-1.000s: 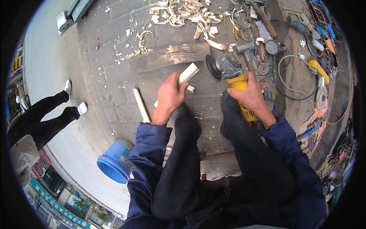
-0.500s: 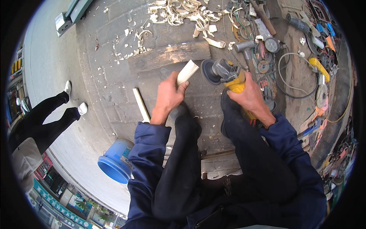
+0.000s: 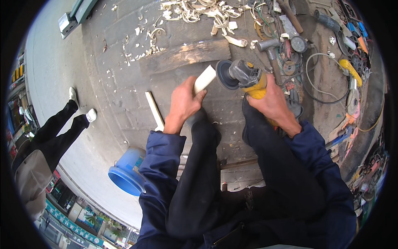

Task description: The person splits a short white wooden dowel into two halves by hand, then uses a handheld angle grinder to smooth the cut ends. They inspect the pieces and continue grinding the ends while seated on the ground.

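Two hands, both occupied. Item: the left hand [image 3: 182,103], fingers and thumb closed around a short, pale, wood-like bar [image 3: 205,79] with a flat, blunt end, held up above the paving in front of the knees, tip angled to the right. Item: the right hand [image 3: 271,101], wrapped around the body of a yellow-and-grey angle grinder [image 3: 256,85] fitted with a dark round disc [image 3: 226,74]. The disc's edge stands right at the bar's end; from here I cannot tell whether they touch, or whether the disc is spinning.

State of the work, by my reckoning: partway. Done, it seems: the bar is already cut to a short length with smooth-looking faces. Left, it seems: grinding at that far end, whose finish is too small to judge.

Also on the ground: one long, narrow, pale stick [image 3: 154,110], lying apart left of the left hand, touched by neither hand; one worn brown wooden plank [image 3: 186,56], lying just beyond the bar; one heap of pale, curled shavings [image 3: 203,10], past the plank; one grey-headed hammer [image 3: 268,43], beyond the grinder.
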Demonstrator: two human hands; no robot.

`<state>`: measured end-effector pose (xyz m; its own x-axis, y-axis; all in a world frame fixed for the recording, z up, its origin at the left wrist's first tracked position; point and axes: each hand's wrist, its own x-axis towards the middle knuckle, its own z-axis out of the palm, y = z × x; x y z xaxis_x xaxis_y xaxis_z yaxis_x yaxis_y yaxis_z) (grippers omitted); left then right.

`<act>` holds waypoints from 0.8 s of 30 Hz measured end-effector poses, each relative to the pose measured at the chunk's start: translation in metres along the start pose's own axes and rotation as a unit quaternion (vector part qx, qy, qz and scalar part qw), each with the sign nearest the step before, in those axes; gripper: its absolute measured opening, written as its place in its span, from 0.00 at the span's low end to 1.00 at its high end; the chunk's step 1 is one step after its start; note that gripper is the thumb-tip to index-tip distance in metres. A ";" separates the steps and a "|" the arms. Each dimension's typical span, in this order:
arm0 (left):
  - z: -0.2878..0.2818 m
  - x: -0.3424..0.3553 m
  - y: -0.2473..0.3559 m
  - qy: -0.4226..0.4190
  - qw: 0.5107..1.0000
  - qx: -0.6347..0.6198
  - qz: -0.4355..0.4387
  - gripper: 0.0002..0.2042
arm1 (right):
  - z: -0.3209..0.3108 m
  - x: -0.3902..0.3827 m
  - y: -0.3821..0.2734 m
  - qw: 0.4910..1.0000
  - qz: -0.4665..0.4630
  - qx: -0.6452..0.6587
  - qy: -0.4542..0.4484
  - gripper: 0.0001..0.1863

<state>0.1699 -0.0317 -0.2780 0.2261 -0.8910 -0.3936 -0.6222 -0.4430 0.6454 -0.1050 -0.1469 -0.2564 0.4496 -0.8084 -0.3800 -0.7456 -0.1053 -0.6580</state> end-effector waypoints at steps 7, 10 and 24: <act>0.009 -0.002 -0.013 0.021 0.994 -0.101 -0.023 0.21 | -0.003 -0.008 0.003 1.000 0.020 -0.011 0.003 0.34; 0.012 -0.003 -0.012 0.016 0.995 -0.093 0.009 0.20 | -0.003 -0.006 -0.001 1.000 0.011 -0.010 0.008 0.34; 0.016 -0.004 -0.018 0.011 0.981 -0.194 0.025 0.18 | -0.005 -0.011 0.005 0.999 0.044 0.000 0.014 0.35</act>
<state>0.1686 -0.0187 -0.2986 0.2218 -0.9125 -0.3436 -0.3018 -0.3994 0.8657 -0.1160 -0.1415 -0.2520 0.3682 -0.8307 -0.4176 -0.7811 -0.0328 -0.6235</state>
